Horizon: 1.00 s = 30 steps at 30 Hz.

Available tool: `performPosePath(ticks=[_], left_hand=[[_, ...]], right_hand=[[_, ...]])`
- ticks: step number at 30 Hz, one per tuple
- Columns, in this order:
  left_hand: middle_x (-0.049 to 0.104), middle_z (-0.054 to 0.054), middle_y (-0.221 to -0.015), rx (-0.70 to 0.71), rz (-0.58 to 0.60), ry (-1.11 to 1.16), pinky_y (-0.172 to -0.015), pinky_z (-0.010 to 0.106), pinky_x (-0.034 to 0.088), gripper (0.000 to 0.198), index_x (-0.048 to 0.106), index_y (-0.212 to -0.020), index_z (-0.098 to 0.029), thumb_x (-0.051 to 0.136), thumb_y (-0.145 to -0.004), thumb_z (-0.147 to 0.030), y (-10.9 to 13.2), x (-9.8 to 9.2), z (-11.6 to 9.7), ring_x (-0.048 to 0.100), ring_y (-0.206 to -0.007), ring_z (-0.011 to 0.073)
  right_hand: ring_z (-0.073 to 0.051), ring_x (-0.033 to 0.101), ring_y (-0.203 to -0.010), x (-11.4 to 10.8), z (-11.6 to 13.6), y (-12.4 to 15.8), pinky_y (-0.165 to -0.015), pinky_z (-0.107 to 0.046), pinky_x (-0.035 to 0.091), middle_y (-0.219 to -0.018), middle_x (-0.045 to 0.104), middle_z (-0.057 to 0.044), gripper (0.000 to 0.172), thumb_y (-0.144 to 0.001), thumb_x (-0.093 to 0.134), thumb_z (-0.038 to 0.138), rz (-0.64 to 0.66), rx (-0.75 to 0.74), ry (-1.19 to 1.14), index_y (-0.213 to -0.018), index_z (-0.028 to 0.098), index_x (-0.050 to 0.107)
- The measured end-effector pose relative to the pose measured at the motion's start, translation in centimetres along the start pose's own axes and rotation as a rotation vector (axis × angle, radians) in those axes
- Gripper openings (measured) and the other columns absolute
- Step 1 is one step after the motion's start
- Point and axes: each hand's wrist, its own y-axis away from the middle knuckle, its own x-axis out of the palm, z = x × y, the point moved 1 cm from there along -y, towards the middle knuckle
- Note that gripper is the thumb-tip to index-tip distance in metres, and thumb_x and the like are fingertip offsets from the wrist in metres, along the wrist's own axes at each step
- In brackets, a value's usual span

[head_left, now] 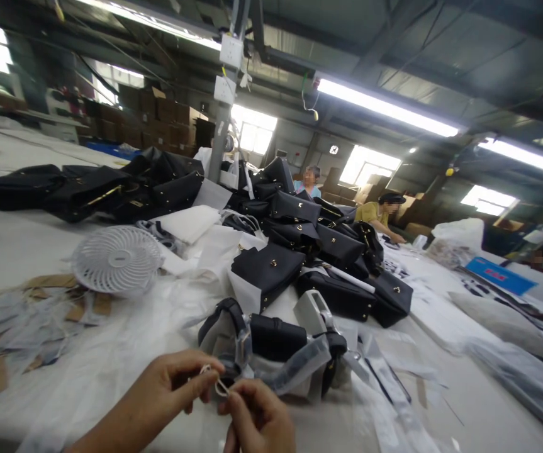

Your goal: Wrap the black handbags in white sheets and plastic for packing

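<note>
Between my two hands runs a thin white string (221, 385) with a small loop in it. My left hand (177, 384) pinches one part of it between thumb and forefinger. Close beside it, my right hand (262, 415) pinches the other part, fingers curled in. Just beyond the hands lies a black handbag (278, 338), its handles wrapped in clear plastic film (302, 365). A grey-white plastic object (313, 305) stands behind this bag; I cannot make out what it is.
Many black handbags (274, 267) are heaped across the table's middle and left. A white round fan (116, 259) stands at left beside plastic and cardboard scraps (30, 321). Co-workers (375, 214) are at the far side. A metal post (219, 126) rises behind the heap.
</note>
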Motion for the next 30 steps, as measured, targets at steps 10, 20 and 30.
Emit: performPosePath(ticks=[10,20,30], left_hand=[[0.063,0.007,-0.145,0.507,-0.042,-0.546,-0.117,0.043,0.04,0.035,0.068,-0.131,-0.029,0.056,-0.1,-0.037,-6.8,-3.5,-2.7,0.055,-0.136,0.0275],[0.078,0.003,-0.096,0.448,0.438,-0.651,-0.08,0.026,0.047,0.022,0.08,-0.101,-0.025,0.072,-0.081,-0.025,-12.5,-4.0,-7.9,0.07,-0.09,0.0227],[0.079,0.004,-0.1,0.228,0.558,-0.399,-0.081,0.027,0.052,0.032,0.076,-0.105,-0.019,0.073,-0.081,-0.039,-12.7,-4.3,-7.8,0.071,-0.095,0.0244]], right_hand=[[-0.017,0.074,-0.079,3.3,-4.2,-1.0,-0.057,-0.021,0.057,-0.127,0.069,-0.011,0.055,-0.058,0.096,0.061,-0.16,0.185,-0.425,-0.074,0.018,0.065],[-0.03,0.07,-0.114,3.3,-2.3,-1.7,-0.079,-0.03,0.062,-0.149,0.056,-0.016,0.049,-0.081,0.076,0.068,-0.299,-0.208,-0.117,-0.078,0.019,0.067],[-0.011,0.055,-0.032,5.6,-0.1,-4.9,-0.03,-0.016,0.035,-0.069,0.074,-0.006,0.059,-0.081,0.072,0.073,-0.21,0.024,-0.183,-0.092,0.017,0.06]])
